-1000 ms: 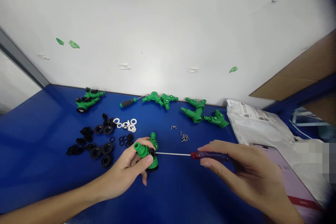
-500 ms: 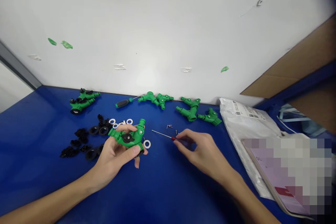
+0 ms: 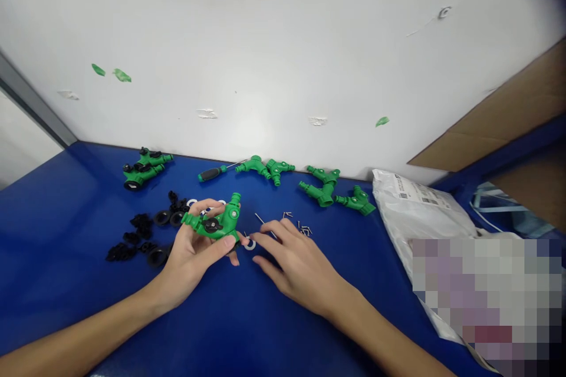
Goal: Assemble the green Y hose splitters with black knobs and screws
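Observation:
My left hand (image 3: 190, 256) is closed round a green Y-shaped hose connector (image 3: 227, 224), which has a black valve knob (image 3: 213, 225) on one branch. My right hand (image 3: 300, 265) is open, its fingers apart and bent over the blue table. Its fingertips are beside a white ring washer (image 3: 250, 244), just right of the connector; whether they touch it I cannot tell. Under the right fingers lies a thin screwdriver (image 3: 260, 219); only its shaft shows, the handle being hidden. Several small screws (image 3: 305, 228) lie just beyond that hand.
Black knobs (image 3: 141, 227) and black rings (image 3: 158, 257) lie to the left. More green connectors (image 3: 321, 191) and a second screwdriver (image 3: 212, 174) are along the white wall. A white plastic bag (image 3: 409, 212) lies at the right, with a blurred item on it.
My right hand has let go of the screwdriver, which now lies on the table, and has moved left to the white washer. The left hand still holds the connector.

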Motion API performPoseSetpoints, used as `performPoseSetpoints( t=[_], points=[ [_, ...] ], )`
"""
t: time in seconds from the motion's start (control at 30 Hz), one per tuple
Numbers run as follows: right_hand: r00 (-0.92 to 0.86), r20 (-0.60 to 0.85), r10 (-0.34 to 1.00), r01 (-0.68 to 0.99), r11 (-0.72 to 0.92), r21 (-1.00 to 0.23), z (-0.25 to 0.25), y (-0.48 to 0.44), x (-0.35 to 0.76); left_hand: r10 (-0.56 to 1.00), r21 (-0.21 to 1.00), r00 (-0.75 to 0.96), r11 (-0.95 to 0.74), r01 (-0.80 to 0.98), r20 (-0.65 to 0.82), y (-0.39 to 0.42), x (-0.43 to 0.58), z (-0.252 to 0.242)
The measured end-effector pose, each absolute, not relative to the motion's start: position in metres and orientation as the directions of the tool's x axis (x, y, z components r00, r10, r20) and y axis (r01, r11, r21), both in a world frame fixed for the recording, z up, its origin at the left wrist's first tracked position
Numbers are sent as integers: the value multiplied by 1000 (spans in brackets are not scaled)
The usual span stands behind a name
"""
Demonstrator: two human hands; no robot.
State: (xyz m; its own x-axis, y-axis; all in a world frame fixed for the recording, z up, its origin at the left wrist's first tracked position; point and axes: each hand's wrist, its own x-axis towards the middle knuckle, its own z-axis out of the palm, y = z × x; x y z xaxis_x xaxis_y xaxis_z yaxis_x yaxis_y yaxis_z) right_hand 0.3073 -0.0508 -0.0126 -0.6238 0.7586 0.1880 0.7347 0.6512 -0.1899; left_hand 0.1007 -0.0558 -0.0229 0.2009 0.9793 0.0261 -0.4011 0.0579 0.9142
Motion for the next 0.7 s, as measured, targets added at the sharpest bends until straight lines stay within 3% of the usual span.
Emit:
performPoseSetpoints(
  t=[0.13,0.23,0.37,0.53,0.7],
  points=[
    [-722,126,681,667,733,-137,-18,-42,293,976,893,215,113,-435,-18,-58,101,-23],
    [-723,116,681,660,730,-178,-21,-40,296,969,889,246,108,-444,5,-59,101,-25],
    [-690,141,710,658,696,-288,-19,-44,306,945,865,306,54,-500,118,-61,103,-29],
    [-695,227,683,609,726,-320,-18,-40,304,895,875,390,0,-485,216,-65,103,-26],
    [-766,304,566,457,813,-362,-20,-11,269,820,852,475,-29,-523,320,-72,96,-14]
  ],
)
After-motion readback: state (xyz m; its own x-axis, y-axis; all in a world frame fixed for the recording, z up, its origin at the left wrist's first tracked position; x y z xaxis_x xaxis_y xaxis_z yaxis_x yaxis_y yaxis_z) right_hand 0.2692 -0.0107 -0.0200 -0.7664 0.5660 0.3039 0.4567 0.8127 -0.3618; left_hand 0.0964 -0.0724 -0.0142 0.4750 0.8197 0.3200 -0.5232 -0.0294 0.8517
